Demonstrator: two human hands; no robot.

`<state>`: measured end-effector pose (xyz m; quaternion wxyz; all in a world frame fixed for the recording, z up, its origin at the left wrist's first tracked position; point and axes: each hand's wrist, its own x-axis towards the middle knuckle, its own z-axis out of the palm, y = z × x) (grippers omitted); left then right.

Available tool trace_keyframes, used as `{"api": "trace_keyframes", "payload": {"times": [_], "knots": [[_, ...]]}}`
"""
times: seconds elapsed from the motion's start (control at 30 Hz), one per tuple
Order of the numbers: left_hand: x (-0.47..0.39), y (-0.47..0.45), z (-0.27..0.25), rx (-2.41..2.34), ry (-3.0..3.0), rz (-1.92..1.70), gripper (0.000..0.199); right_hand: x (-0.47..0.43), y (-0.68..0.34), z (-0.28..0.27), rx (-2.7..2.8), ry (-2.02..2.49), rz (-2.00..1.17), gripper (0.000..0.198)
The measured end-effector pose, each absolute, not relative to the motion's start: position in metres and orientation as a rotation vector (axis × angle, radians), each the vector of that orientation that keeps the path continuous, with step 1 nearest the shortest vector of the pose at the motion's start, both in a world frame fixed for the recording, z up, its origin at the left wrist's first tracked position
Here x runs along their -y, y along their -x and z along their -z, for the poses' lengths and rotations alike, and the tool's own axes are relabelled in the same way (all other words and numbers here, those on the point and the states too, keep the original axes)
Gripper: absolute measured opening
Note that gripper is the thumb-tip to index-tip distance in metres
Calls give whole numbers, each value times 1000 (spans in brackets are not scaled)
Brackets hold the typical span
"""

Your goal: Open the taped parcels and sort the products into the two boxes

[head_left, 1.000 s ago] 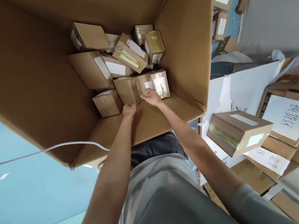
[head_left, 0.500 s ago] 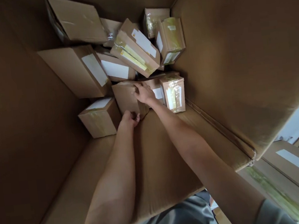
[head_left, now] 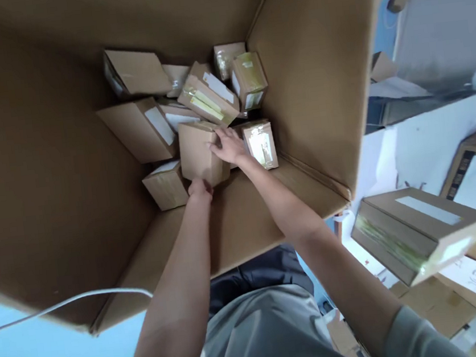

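Between my two hands is a plain brown cardboard box (head_left: 200, 155), inside a large carton (head_left: 243, 226). My left hand (head_left: 200, 188) grips its lower front edge, with the fingers partly hidden beneath it. On the box's upper right edge lies my right hand (head_left: 229, 145), fingers bent over the corner. A small taped box (head_left: 166, 188) stands just left of the held one. Close to my right hand is another box with shiny tape and labels (head_left: 260, 146).
Behind are several more boxes, including a tilted one with yellow tape (head_left: 209, 96) and a larger one (head_left: 135, 130). A white cable (head_left: 75, 298) crosses the carton's front left edge. Outside to the right stands a taped box (head_left: 420, 232).
The held box has come up and toward me, its top now overlapping the boxes behind. My view has drawn back, so the carton's edges and the room outside show more.
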<state>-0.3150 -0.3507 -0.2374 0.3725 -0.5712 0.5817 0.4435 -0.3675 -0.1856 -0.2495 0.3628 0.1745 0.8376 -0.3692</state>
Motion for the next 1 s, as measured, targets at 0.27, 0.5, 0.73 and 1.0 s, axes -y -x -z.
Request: {"api": "trace_keyframes", "payload": {"times": [0.27,0.5,0.73,1.0], "knots": [[335,346,67,-1743,1407,-1311,18,156,346,44,-2564,-343,1055,91],[284,308,-44,-1805,1035,-1729,14,105,233,-132,-2884,-626,1237,87],[212,190,-150,-1528,311,-1993,47,58,47,-279,-3279,-1122,564,76],[123,12,-238,-1033,-97,-1507,39,-2,-183,-348,-3192,-1802,-314,68]]}}
